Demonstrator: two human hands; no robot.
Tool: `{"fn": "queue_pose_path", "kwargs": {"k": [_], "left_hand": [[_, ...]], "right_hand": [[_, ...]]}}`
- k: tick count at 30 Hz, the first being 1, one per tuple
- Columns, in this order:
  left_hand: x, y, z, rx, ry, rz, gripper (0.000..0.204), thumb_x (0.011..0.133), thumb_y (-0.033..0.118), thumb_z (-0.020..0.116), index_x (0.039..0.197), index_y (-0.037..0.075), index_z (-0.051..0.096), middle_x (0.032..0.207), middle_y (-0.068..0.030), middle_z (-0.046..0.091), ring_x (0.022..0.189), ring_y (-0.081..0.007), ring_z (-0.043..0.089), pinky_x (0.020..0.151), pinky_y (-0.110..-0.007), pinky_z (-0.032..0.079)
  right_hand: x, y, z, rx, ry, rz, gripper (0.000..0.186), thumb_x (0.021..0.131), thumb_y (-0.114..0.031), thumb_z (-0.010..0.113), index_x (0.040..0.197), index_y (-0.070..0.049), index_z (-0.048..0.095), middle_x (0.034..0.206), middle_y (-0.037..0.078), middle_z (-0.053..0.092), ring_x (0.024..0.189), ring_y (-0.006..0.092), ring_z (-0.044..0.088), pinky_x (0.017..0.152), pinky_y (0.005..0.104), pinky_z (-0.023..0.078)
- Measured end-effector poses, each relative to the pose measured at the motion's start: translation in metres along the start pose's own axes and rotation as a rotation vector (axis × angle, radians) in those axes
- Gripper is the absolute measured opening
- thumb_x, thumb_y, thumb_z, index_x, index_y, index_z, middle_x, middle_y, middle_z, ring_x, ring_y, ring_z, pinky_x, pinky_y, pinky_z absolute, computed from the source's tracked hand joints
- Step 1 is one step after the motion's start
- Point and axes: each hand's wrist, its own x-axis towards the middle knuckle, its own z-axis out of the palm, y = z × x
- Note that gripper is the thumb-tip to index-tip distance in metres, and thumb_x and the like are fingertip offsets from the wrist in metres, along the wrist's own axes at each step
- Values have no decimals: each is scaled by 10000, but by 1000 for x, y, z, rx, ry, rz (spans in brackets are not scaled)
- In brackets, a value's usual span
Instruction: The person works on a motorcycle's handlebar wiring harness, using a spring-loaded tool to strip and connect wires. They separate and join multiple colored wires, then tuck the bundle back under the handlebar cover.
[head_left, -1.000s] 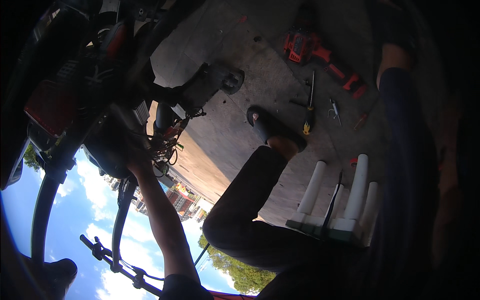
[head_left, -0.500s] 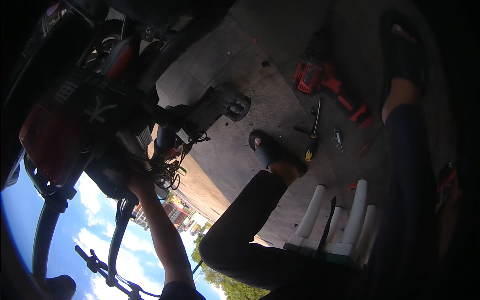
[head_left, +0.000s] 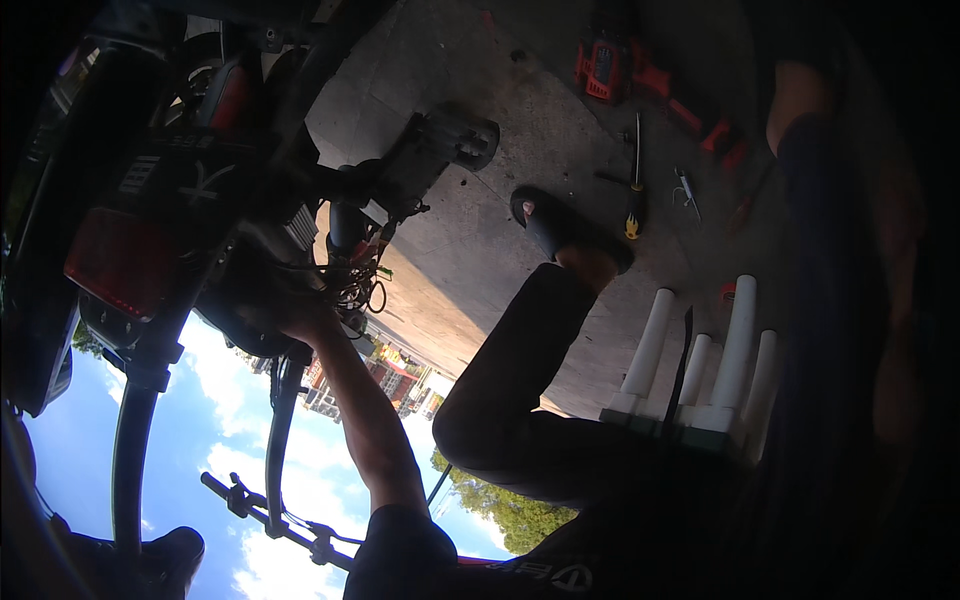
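Note:
My left hand (head_left: 298,318) reaches from below into the dark underside of an electric bike with a red tail lamp (head_left: 120,260), beside bundled wires (head_left: 355,285) and a grey finned box (head_left: 298,228); its fingers are hidden. A flat black part (head_left: 420,150) juts from the bike. A dim strip of skin (head_left: 898,330) shows at the right edge, perhaps my right arm; its fingers cannot be made out.
On the concrete floor (head_left: 470,240) lie a red cordless drill (head_left: 650,80), screwdriver (head_left: 633,205) and small metal tool (head_left: 688,195). A low white-legged stool (head_left: 735,360), my bent leg (head_left: 500,390) and sandalled foot (head_left: 550,220) are near. Handlebars (head_left: 280,525) cross the sky.
The view has shifted, so the floor, tools and bike sit higher and further right than half a second ago. My left hand stays in among the bike's wiring.

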Motion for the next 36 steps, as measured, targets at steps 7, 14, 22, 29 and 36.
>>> {"fn": "queue_pose_path", "kwargs": {"k": [7, 14, 22, 29, 36], "left_hand": [[-2, -7, 11, 46, -22, 1, 550, 973, 381, 601, 1401, 43, 530, 1325, -173, 607, 1190, -335, 617, 985, -423, 516], [-1, -6, -9, 85, -22, 78, 867, 828, 538, 742, 1485, 61, 439, 1409, -158, 558, 1259, -341, 581, 1026, -434, 496], [6, 14, -23, 92, -39, 4, 673, 873, 418, 708, 1379, 27, 501, 1358, -175, 556, 1221, -333, 568, 1015, -436, 478], [5, 10, 16, 3, 134, 0, 448, 916, 353, 632, 1229, 34, 600, 1193, -162, 638, 1051, -332, 641, 906, -434, 522], [20, 35, 13, -37, 414, -4, 290, 933, 292, 593, 1075, 58, 691, 1014, -147, 709, 864, -329, 700, 773, -419, 566]], "right_hand": [[-2, 6, -5, -54, 13, -14, 556, 898, -317, 647, 1376, -45, 564, 1262, 115, 619, 1069, 178, 608, 901, 322, 495], [-2, 5, -1, -87, 0, -32, 561, 890, -332, 656, 1368, -50, 573, 1276, 117, 615, 1079, 183, 610, 903, 326, 495], [11, -16, 7, -150, -109, -144, 567, 880, -349, 666, 1358, -55, 583, 1293, 119, 610, 1089, 189, 612, 905, 330, 495], [-5, -100, 30, -222, -403, -269, 559, 821, -272, 688, 1325, -50, 598, 1261, 128, 623, 1098, 225, 638, 900, 351, 517], [-70, -214, 36, -410, -839, -513, 503, 792, -272, 780, 1218, -46, 634, 1058, 127, 633, 1007, 256, 640, 816, 391, 530]]}}
